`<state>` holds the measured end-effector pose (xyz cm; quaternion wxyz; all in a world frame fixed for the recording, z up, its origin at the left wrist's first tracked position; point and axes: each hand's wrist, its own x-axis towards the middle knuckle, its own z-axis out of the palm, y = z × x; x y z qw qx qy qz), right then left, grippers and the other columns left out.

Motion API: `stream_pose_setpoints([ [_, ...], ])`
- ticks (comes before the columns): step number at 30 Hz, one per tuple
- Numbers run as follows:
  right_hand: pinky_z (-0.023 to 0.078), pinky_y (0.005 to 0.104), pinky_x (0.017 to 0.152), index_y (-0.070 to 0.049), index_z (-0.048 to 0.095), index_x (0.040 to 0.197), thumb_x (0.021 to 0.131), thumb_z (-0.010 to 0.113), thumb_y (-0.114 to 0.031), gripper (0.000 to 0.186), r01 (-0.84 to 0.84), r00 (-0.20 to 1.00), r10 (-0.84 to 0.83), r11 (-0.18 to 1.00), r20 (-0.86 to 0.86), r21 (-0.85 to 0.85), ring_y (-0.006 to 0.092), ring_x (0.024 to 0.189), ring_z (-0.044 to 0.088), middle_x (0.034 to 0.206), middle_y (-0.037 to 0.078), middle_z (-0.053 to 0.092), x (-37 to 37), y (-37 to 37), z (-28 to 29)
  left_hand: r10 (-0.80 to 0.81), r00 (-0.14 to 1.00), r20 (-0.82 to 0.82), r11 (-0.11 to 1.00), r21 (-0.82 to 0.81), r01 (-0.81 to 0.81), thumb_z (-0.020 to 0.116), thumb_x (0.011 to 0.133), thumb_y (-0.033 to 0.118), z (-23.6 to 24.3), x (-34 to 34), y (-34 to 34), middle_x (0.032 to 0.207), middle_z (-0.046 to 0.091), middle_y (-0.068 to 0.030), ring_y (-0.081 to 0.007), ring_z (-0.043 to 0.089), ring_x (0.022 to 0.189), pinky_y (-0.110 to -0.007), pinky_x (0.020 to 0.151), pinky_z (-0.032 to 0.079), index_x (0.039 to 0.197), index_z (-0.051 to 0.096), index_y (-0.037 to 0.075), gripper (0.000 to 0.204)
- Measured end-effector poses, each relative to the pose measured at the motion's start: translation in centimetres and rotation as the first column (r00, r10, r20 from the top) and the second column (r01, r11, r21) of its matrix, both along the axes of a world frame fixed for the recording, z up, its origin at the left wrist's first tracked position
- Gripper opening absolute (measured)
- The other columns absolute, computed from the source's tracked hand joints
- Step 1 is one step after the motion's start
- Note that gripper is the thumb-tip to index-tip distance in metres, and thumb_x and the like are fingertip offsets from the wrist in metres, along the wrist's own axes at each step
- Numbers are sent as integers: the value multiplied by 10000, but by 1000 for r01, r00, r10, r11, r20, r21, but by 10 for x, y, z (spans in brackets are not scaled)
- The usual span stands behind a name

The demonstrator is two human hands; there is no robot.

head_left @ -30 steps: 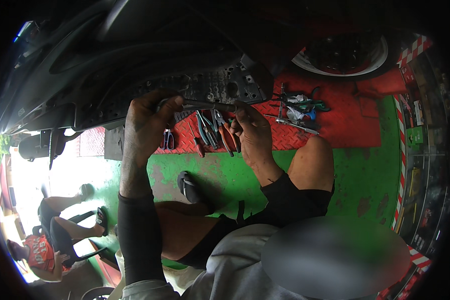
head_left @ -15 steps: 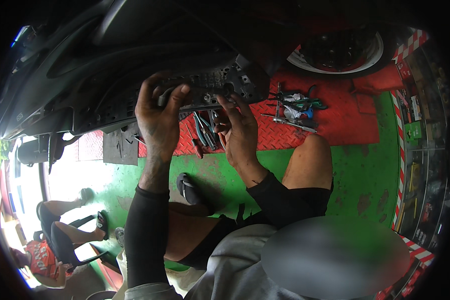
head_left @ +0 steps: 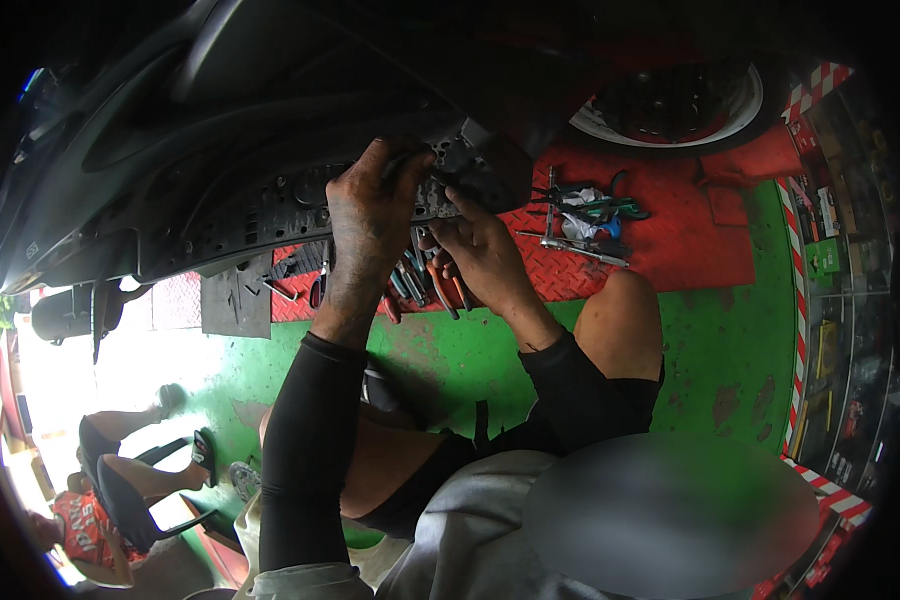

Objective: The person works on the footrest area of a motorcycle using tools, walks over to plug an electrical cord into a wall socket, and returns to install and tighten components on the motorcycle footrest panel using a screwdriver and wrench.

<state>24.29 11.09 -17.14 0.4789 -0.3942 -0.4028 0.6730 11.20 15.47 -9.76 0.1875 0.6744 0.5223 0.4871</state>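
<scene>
Above me hangs the dark underside of a scooter-like vehicle, with a black perforated plastic panel (head_left: 255, 215) along its lower edge. My left hand (head_left: 370, 205) is raised against this panel, its thumb and fingers closed together at a dark spot. What they pinch is too dark to make out. My right hand (head_left: 485, 255) is just to the right and a little lower. Its index finger reaches up to the panel's edge beside the left fingertips, while its other fingers are curled. Whatever lies between the right fingers cannot be made out.
Pliers with orange handles (head_left: 450, 290) and other hand tools lie on the red tread plate (head_left: 690, 230) below the panel. More tools (head_left: 595, 215) are heaped farther right. A white-rimmed wheel (head_left: 740, 110) stands at upper right, shelves (head_left: 840, 330) beyond. Another person (head_left: 100, 510) sits at lower left.
My left hand has moved right along the panel, its fingers now bunched closer to my right hand. The right hand has shifted slightly right and down, and its fingers are more curled.
</scene>
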Motion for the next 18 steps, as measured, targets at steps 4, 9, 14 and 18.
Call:
stream_pose_setpoints([
  [4,477,225,561,-15,421,1435,990,594,-127,490,-4,1000,3,990,7,141,71,672,594,881,49,669,6,-14,-9,-93,995,26,992,-83,95,690,925,125,1,-5,6,895,728,-82,-154,710,745,-274,642,557,1073,630,46,179],
  [9,488,237,626,-20,526,1316,1002,575,-144,341,-174,983,173,985,55,12,78,700,583,891,37,651,10,-53,-28,-74,908,412,928,-304,213,461,1049,440,7,-6,18,850,671,-59,-101,601,682,-247,672,493,1252,482,69,424],
  [14,482,233,652,-25,552,1279,995,597,-162,319,-319,942,328,940,65,-118,73,729,568,920,28,658,6,-84,-56,-126,879,459,896,-328,300,472,1049,420,9,5,26,792,644,-34,-93,550,608,-240,572,449,1122,504,87,342],
  [18,472,235,637,-25,561,1253,983,625,-167,312,-352,925,345,936,159,23,66,710,550,918,26,653,4,-88,-82,-191,910,367,907,-288,306,500,1046,382,7,11,33,825,614,-36,-99,553,607,-258,622,461,1192,523,58,356],
])
